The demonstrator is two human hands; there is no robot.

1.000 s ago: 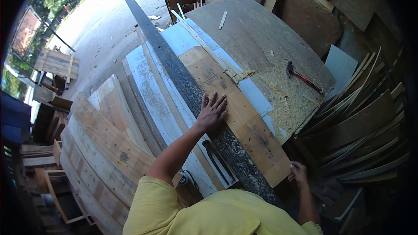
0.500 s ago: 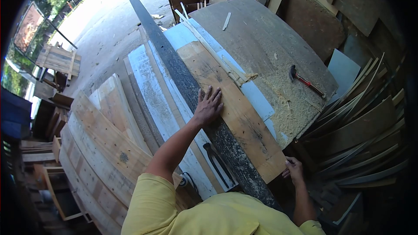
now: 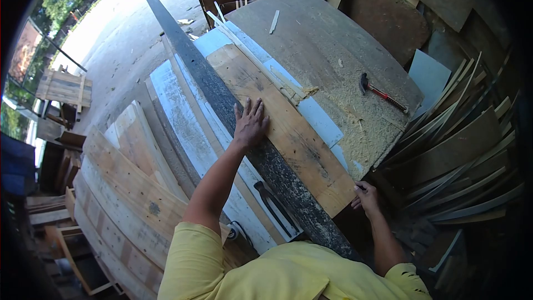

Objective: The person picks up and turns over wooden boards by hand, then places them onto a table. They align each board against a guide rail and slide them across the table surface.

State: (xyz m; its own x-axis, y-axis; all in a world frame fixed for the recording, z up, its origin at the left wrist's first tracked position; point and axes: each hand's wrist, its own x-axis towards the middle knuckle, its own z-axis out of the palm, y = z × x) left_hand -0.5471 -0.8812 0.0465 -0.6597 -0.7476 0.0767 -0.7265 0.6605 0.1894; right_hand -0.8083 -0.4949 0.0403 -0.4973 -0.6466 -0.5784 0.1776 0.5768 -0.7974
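Observation:
My left hand [image 3: 251,123] lies with spread fingers across the dark speckled beam [image 3: 277,169] and the edge of the brown wooden board [image 3: 288,128] beside it. At the board's near right corner is my right hand [image 3: 365,195], its fingers closed around a small dark thing that I cannot make out. The board rests lengthwise along the beam, over pale blue sheets [image 3: 322,122]. A hammer with a red and black handle [image 3: 383,95] lies among sawdust on the worktable [image 3: 333,33], to the right of the board.
Left of the beam, a handsaw handle [image 3: 266,194] rests near whitish planks [image 3: 177,105]. Large curved boards [image 3: 127,194] stand at the lower left. Thin bent strips [image 3: 472,172] and leaning panels [image 3: 383,11] crowd the right side. Paved ground [image 3: 127,39] lies beyond.
The view has shifted, so the bench items appear farther left and up. A small dark thing now shows at my right hand's fingers. My left hand stays on the beam and board.

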